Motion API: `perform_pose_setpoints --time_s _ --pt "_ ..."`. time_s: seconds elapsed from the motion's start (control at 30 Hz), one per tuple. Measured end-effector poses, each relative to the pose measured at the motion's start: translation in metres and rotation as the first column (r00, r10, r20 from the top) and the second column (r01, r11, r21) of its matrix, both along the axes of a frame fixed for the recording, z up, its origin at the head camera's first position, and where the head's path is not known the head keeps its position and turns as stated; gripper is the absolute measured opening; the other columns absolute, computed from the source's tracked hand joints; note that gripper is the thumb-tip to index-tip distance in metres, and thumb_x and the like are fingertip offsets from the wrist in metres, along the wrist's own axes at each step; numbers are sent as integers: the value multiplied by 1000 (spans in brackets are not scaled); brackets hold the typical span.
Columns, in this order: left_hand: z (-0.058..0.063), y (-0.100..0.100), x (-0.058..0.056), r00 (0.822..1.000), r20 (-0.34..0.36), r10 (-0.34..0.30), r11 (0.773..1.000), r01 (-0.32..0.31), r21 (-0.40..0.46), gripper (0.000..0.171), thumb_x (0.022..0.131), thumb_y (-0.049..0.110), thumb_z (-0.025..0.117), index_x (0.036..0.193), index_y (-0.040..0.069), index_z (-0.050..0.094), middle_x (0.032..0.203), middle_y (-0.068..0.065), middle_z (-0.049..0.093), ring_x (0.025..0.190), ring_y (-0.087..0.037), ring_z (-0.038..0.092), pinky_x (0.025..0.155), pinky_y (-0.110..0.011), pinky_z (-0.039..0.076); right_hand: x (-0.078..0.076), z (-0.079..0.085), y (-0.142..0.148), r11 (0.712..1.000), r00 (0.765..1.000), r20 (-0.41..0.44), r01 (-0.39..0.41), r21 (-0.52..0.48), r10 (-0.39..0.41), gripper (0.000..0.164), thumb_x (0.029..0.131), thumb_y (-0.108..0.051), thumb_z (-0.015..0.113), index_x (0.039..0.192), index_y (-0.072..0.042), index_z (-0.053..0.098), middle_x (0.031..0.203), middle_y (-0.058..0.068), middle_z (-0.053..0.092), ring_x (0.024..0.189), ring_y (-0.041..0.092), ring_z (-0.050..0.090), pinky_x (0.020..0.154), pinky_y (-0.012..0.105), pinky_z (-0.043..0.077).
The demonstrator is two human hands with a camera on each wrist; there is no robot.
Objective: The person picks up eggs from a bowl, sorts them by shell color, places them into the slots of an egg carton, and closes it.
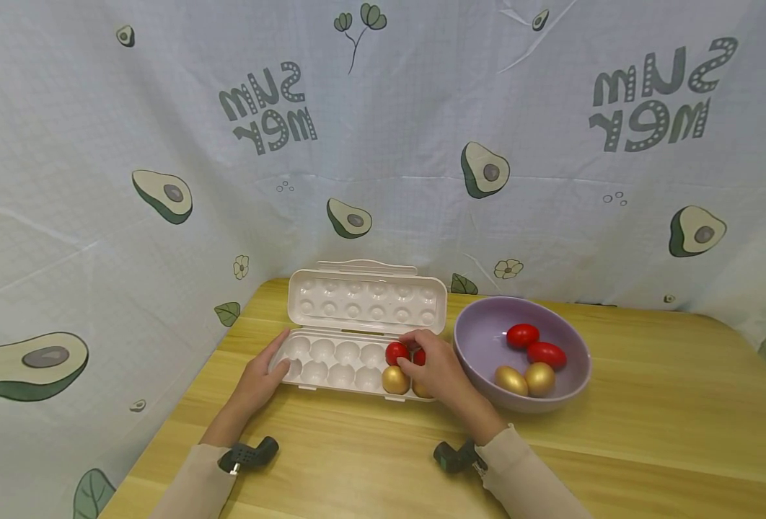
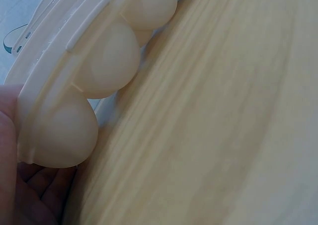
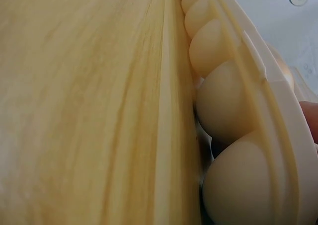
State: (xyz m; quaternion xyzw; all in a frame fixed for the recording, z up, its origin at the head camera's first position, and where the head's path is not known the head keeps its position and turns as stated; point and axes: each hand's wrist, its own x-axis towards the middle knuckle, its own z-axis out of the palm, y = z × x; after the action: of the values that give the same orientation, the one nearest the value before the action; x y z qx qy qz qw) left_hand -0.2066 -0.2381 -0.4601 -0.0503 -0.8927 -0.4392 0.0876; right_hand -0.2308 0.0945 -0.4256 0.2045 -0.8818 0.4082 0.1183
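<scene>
Right grip pinches red egg; left grip clasps carton. Egg probably light, stiff, slick; hold by sides.

A curtained-off corner; room type unclear. White avocado-print fabric hangs along the far and left sides of a wood-grain table.

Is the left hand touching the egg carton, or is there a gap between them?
Touching. The left wrist view shows it: the thumb of the left hand lies against the end of the egg carton, with no gap between.
</scene>
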Motion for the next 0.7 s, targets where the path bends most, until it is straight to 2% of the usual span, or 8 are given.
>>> perform_pose_setpoints --time_s 0.17,0.47,0.7 --pt "0 0 0 1000 -1 -1 1000 1 2 59 93 12 52 150 9 35 149 -19 38 138 -38 34 113 -52 26 0 1 0 1000 1000 2 0 1 0 29 79 -8 77 107 -8 68 96 3 66 86 18 61 83 37 54" --pt "1 -1 1 1000 -7 -4 1000 5 9 59 93 12 52 149 9 36 149 -20 39 137 -39 35 113 -52 27 0 2 0 999 999 -42 -31 -37 30 25 81 -10 75 105 -9 69 96 3 67 90 18 63 83 38 54" --pt "2 -1 2 1000 -13 -13 1000 13 15 59 93 12 53 149 9 36 148 -20 39 137 -39 35 113 -52 27 1 6 2 997 999 -13 -46 -65 45 24 84 -12 73 107 -10 68 101 4 68 93 18 64 87 38 54"
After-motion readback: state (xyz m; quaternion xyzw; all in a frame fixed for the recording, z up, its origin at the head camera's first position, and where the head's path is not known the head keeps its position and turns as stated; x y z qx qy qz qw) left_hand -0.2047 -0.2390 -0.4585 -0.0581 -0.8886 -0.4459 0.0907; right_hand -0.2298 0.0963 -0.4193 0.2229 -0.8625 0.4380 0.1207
